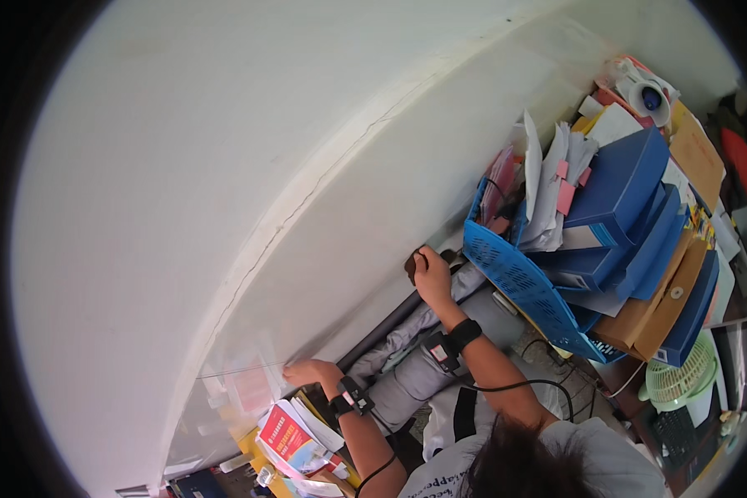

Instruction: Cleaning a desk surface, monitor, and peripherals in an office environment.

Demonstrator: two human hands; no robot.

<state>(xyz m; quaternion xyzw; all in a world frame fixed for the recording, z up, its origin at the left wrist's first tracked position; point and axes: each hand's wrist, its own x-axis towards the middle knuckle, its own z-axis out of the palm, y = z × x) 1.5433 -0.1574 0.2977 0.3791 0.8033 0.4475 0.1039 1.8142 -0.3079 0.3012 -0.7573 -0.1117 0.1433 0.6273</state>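
My right hand [434, 277] grips a small dark brown object [416, 264] beside the white wall [348, 274]; what it is cannot be made out. My left hand [314, 372] is lower along the same wall, its fingertips at the end of a thin line [243, 372] by a clear plastic sheet. Whether those fingers hold the line or the sheet is hard to tell. Black straps with small devices circle both wrists. Between my arms and the wall lie rolled grey fabric bundles [404, 380] and a long dark tube [380, 330].
A blue plastic basket [510, 267] of papers stands right of my right hand, with blue file boxes [622, 180] stacked by it. Booklets [289, 439] lie below my left hand. A black cable [535, 383] crosses my right arm. A green fan [681, 370] stands far right.
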